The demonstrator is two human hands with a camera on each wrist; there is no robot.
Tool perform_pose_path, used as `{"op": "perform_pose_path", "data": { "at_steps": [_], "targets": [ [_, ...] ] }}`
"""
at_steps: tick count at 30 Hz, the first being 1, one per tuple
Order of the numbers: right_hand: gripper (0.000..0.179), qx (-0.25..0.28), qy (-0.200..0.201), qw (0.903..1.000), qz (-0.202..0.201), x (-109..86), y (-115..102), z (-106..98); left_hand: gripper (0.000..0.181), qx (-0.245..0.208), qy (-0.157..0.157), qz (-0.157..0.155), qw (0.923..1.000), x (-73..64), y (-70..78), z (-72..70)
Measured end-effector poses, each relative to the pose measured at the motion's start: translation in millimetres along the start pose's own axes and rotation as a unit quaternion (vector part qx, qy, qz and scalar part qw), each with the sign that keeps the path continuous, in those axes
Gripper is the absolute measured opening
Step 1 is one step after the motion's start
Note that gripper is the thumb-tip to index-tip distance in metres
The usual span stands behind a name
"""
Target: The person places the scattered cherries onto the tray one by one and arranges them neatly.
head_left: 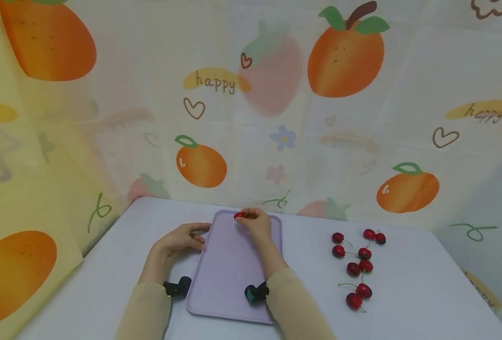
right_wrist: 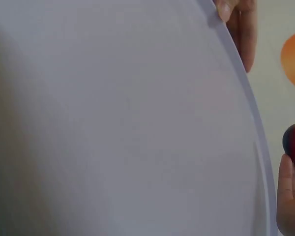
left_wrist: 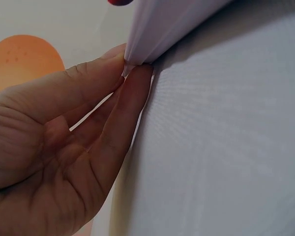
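Note:
A light purple tray (head_left: pixel 229 269) lies lengthwise on the white table. My left hand (head_left: pixel 180 240) is at its left edge; in the left wrist view the thumb and a finger (left_wrist: pixel 130 96) pinch the tray's rim (left_wrist: pixel 162 24). Over the far end of the tray, my right hand (head_left: pixel 259 226) holds a dark red cherry (head_left: pixel 239 215) between thumb and fingers. That same cherry (right_wrist: pixel 293 141) appears at the right border of the right wrist view, partly cut off. Several other cherries with stems (head_left: pixel 364 254) lie loose to the right of the tray.
The white table (head_left: pixel 310 302) reaches back to a fruit-print cloth (head_left: pixel 259 156) that hangs behind it and along the left side. Small black cameras are strapped to both wrists, the right one (head_left: pixel 257 293) above the tray.

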State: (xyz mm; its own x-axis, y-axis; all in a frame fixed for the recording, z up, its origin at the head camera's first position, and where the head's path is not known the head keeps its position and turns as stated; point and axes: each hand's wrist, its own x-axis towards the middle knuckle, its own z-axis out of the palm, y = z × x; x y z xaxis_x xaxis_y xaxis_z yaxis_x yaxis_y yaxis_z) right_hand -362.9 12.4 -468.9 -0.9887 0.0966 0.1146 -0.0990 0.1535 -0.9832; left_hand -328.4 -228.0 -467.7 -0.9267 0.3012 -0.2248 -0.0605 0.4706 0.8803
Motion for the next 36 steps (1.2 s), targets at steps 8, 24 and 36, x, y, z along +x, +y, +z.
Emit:
{"op": "perform_pose_path", "data": {
  "at_steps": [8,24,36],
  "targets": [
    [0.027,-0.009,-0.030,0.9993,-0.019,-2.2,4,19,0.073,-0.009,0.006,-0.013,0.9999,-1.6,1.5,1.5],
    [0.025,-0.087,-0.076,0.9925,-0.042,-5.6,7,30,0.072,-0.006,0.004,-0.004,1.0000,-4.5,2.1,3.6],
    [0.032,-0.085,-0.112,0.9891,-0.043,-0.1,8,24,0.073,-0.014,0.016,-0.017,0.9996,-1.6,-0.4,2.8]
  ]
}}
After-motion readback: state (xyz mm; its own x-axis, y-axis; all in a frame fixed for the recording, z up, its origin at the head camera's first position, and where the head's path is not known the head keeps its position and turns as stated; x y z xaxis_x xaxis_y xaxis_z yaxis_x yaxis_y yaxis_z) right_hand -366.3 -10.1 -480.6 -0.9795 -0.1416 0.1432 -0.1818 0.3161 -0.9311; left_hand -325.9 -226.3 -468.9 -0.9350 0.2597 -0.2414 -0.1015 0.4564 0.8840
